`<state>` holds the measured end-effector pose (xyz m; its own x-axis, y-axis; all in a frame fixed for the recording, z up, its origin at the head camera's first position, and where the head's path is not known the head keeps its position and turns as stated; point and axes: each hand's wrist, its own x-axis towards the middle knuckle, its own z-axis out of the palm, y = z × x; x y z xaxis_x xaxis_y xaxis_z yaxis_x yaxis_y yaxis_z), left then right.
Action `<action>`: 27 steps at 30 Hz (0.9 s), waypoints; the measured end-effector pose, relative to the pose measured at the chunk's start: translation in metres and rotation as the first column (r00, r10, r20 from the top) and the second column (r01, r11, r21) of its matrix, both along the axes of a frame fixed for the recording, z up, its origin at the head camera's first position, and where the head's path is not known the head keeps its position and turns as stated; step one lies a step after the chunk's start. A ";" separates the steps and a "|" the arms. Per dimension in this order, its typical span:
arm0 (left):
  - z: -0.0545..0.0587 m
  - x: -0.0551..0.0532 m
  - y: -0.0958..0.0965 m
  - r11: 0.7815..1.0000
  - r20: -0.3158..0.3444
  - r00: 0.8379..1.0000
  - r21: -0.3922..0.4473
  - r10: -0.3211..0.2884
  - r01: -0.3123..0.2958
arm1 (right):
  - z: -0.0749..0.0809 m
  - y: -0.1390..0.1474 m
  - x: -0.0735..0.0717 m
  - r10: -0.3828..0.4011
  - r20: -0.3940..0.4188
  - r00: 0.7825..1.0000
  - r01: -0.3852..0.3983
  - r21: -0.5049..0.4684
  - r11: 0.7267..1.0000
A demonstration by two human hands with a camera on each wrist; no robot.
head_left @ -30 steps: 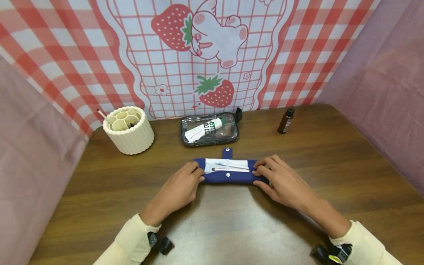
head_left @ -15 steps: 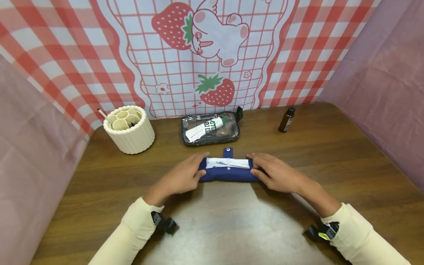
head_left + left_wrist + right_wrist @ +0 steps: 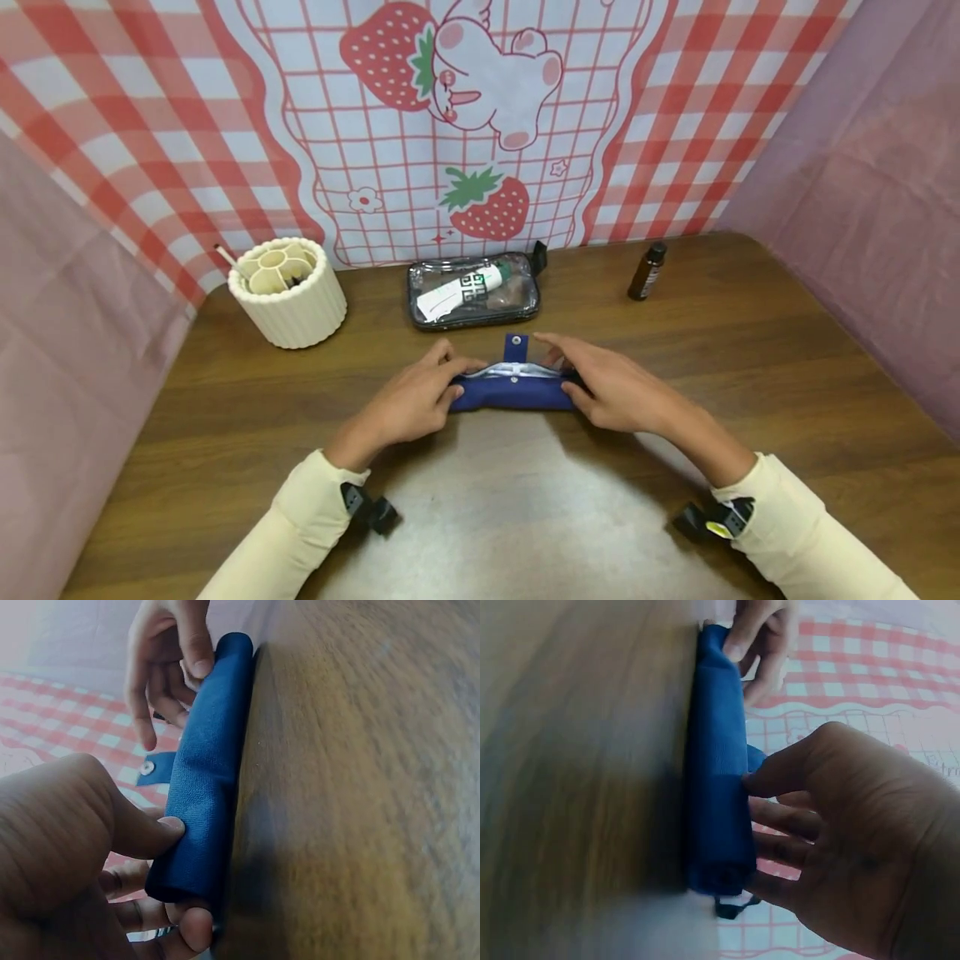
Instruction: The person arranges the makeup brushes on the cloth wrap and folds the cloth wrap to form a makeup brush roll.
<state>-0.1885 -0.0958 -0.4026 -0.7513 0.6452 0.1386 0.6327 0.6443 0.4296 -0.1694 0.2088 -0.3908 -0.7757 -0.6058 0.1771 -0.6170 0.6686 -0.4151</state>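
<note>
A navy blue fabric brush roll [image 3: 517, 394] lies mostly rolled up on the table in front of me. Only a narrow strip of its white lining [image 3: 534, 369] shows along the far side in the head view. A short strap [image 3: 516, 348] with a metal snap points away from me. My left hand [image 3: 408, 404] grips the left end, thumb [image 3: 171, 826] on the near face and fingers curled around the end. At the right end my right hand [image 3: 622, 387] holds the roll between thumb and fingers, its index finger lifted near the strap.
Behind the roll sits a clear cosmetic bag [image 3: 521, 296] with a white tube [image 3: 450, 298] inside. A ribbed cream holder [image 3: 292, 312] stands at the back left, a small dark bottle [image 3: 647, 272] at the back right. A checked cloth [image 3: 667, 125] hangs behind the wooden table [image 3: 750, 375].
Both hands have turned the roll further away from me, so the white lining has narrowed and the brushes have gone from sight. The right index finger has moved inward toward the strap.
</note>
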 end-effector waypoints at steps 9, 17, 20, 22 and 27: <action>-0.002 -0.001 -0.002 1.000 -0.003 1.000 0.007 0.031 -0.031 | -0.013 -0.018 -0.010 -0.002 -0.021 1.000 -0.003 -0.235 0.972; -0.004 -0.004 -0.005 0.996 -0.053 0.998 0.083 0.046 -0.042 | -0.019 -0.027 -0.009 -0.107 -0.025 0.994 0.091 -0.364 0.927; -0.007 -0.006 -0.007 0.988 -0.014 0.999 0.144 0.050 -0.047 | -0.021 -0.030 -0.008 -0.115 -0.010 0.993 0.104 -0.364 0.925; -0.009 -0.007 -0.008 0.982 0.016 0.999 0.185 0.047 -0.050 | -0.022 -0.030 -0.009 -0.109 -0.007 0.994 0.099 -0.356 0.929; -0.015 -0.011 -0.011 0.964 0.098 0.994 0.258 0.043 -0.067 | -0.025 -0.026 -0.013 -0.031 -0.014 0.999 0.024 -0.357 0.934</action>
